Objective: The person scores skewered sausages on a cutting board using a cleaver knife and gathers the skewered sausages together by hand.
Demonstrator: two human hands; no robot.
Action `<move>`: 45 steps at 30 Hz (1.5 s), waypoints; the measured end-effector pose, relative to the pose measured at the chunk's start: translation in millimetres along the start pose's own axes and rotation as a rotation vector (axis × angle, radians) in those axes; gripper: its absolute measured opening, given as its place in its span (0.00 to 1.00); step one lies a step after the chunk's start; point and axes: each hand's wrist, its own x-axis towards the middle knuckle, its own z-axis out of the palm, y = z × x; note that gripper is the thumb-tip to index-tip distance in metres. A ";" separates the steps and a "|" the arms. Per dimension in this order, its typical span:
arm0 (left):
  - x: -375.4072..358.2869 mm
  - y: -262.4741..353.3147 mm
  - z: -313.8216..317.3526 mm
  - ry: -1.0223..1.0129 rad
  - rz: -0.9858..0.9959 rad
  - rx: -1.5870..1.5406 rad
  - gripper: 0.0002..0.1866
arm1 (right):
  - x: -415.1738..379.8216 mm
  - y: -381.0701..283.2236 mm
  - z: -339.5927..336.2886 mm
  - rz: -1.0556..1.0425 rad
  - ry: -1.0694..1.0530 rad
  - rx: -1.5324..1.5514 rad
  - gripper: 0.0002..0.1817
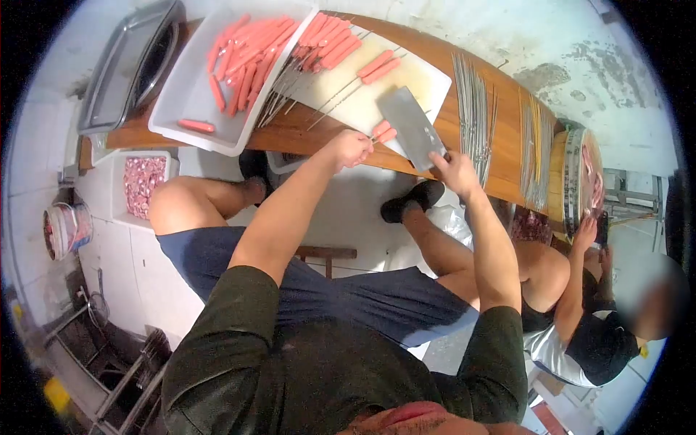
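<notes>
My left hand (353,150) is closed around skewered pink sausages (383,132) at the near edge of the white cutting board (431,71). In my right hand (458,174) is a cleaver (407,123), its broad blade slanting over the board just right of those sausages. Beyond the blade, two sausages on metal skewers (378,67) lie on the board. A row of skewered sausages (328,42) rests at the board's left side, beside the white bin (161,119) that holds many loose sausages. My fingers partly hide the skewers in the left hand.
Bundles of metal skewers (473,112) lie on the wooden table (507,145) at right. A metal tray (94,109) stands far left. Below it sits a tub of chopped meat (145,185). Another person (591,341) sits at right, one hand near meat on a round block (569,181).
</notes>
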 end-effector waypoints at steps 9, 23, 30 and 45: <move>3.0 -3.8 0.9 0.007 0.012 0.037 0.08 | 10.6 -29.0 -15.9 0.045 0.052 -0.021 0.30; 4.3 -6.0 -1.1 -0.010 0.037 0.028 0.09 | 20.4 -1.5 -14.7 0.066 0.100 -0.021 0.34; 0.6 -1.3 0.3 0.008 0.027 0.004 0.09 | -6.2 3.0 -32.5 0.079 -0.081 0.076 0.31; 4.1 -0.9 -0.8 0.010 -0.013 0.016 0.10 | -0.8 22.4 -42.3 0.071 -0.028 0.009 0.33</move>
